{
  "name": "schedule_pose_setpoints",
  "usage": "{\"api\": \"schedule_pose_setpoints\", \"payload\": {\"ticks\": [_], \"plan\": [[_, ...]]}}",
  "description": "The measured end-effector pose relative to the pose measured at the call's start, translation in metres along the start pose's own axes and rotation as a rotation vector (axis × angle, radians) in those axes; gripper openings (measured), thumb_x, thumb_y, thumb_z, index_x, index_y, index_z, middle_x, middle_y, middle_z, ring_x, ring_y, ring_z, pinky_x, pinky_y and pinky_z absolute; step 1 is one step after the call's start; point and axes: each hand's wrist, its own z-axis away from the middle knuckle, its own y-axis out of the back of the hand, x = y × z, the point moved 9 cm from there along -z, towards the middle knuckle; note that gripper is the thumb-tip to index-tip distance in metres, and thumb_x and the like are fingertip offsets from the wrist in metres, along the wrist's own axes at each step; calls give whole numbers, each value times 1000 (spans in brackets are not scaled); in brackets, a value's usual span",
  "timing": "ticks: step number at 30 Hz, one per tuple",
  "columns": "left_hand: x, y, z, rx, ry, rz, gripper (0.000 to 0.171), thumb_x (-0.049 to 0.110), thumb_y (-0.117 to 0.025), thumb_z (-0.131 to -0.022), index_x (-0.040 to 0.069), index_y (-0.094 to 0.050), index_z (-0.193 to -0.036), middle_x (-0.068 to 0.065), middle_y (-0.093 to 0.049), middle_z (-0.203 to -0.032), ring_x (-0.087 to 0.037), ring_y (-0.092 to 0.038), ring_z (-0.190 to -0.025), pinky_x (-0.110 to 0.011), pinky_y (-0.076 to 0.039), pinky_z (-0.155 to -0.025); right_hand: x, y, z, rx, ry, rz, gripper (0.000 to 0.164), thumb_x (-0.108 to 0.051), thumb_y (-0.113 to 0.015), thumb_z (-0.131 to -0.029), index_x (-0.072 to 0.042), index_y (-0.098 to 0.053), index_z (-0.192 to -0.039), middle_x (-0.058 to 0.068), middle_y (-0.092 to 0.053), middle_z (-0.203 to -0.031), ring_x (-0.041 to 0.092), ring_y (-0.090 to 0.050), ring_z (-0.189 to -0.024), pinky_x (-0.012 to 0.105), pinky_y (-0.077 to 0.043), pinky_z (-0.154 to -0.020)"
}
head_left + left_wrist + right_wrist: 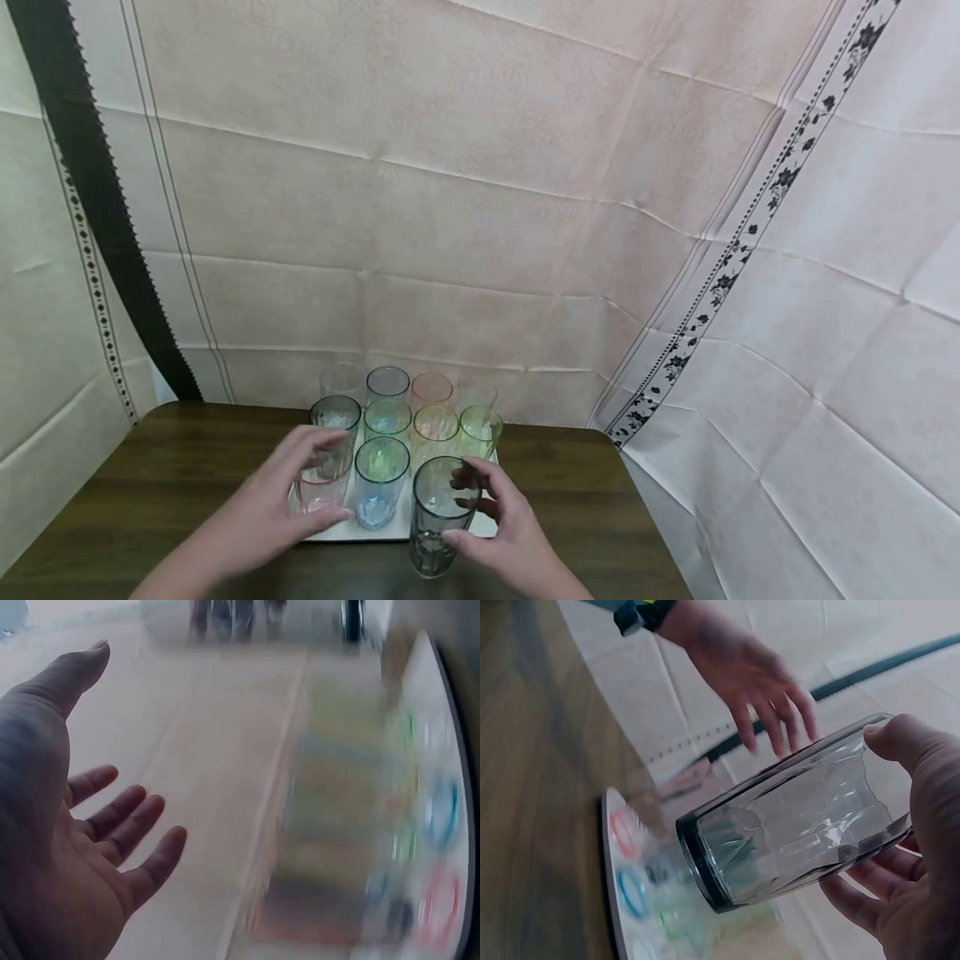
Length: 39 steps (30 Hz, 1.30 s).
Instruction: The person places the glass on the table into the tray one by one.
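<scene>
My right hand grips a dark grey drinking glass by its side, thumb in front and fingers behind. The glass is raised at the tray's front edge, with its thick base down. My left hand is by the front left glasses, its fingers spread and relaxed. The left wrist view shows that palm holding nothing, apart from the glasses. Behind its fingers stands a red-rimmed clear glass. Beside that is a blue-based glass with a green tint above.
A white tray carries rows of tinted glasses, among them a green one, an orange-rimmed one and a dark-rimmed one. The tray rests on a dark wooden table. Pale patterned cloth hangs behind it.
</scene>
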Motion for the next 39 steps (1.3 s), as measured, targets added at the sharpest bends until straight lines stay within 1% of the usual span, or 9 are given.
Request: {"api": "schedule_pose_setpoints", "payload": {"ticks": [4,8,11,14,18,26,29,33,39], "plan": [[-28,20,12,27,44,-181,89,61,-92,-87,24,-52,-158,0,-50,-153,-27,-57,-133,-66,-58,-99,11,22,14,46,-51,69,74,-7,-88,-96,-7,-49,-158,18,-65,-143,35,-67,-130,44,-61,-104],[-63,28,24,-7,91,-293,105,70,-90,-82,12,-49,-160,-13,-49,-157,-40,-52,-139,-75,-52,-101,22,44,28,106,-152,110,75,-12,-90,-95,-11,-50,-159,16,-67,-142,33,-68,-129,38,-59,-105],[-87,26,33,-55,122,-359,116,77,-88,-79,6,-47,-161,-23,-46,-161,-51,-50,-140,-79,-49,-100,26,57,37,152,-197,134,77,-11,-91,-93,-13,-51,-159,13,-69,-139,29,-68,-126,36,-59,-104],[-108,21,40,-101,158,-419,122,83,-84,-77,3,-47,-162,-28,-43,-163,-57,-50,-138,-81,-48,-99,30,67,42,189,-223,153,78,-9,-92,-92,-14,-52,-158,9,-69,-140,25,-68,-125,35,-59,-102],[-130,14,47,-150,211,-468,126,87,-80,-77,2,-46,-163,-32,-41,-165,-61,-51,-137,-82,-48,-99,36,75,45,224,-230,161,77,-7,-92,-91,-11,-53,-158,9,-69,-142,29,-69,-125,34,-60,-101],[-149,8,54,-180,256,-496,125,88,-80,-77,-2,-49,-159,-36,-43,-162,-65,-52,-134,-82,-49,-95,65,77,38,290,-257,138,74,-4,-94,-88,-8,-57,-153,11,-70,-138,25,-71,-121,33,-60,-98],[-152,6,58,-181,258,-488,123,87,-79,-77,-1,-51,-159,-35,-44,-162,-64,-53,-133,-80,-50,-95,80,75,31,308,-271,136,72,-5,-93,-89,-6,-56,-151,9,-68,-138,29,-69,-121,34,-58,-99],[-155,8,63,-172,254,-479,121,85,-81,-78,-1,-51,-158,-35,-45,-161,-63,-54,-133,-80,-51,-93,101,75,21,330,-309,148,73,-7,-93,-89,-8,-54,-151,10,-66,-139,33,-66,-125,40,-54,-103],[-159,9,70,-174,278,-481,121,86,-80,-78,-2,-53,-156,-34,-45,-160,-63,-53,-134,-81,-50,-93,126,72,12,341,-340,164,75,-8,-94,-88,-8,-52,-151,16,-64,-143,30,-64,-127,50,-53,-108]]}}
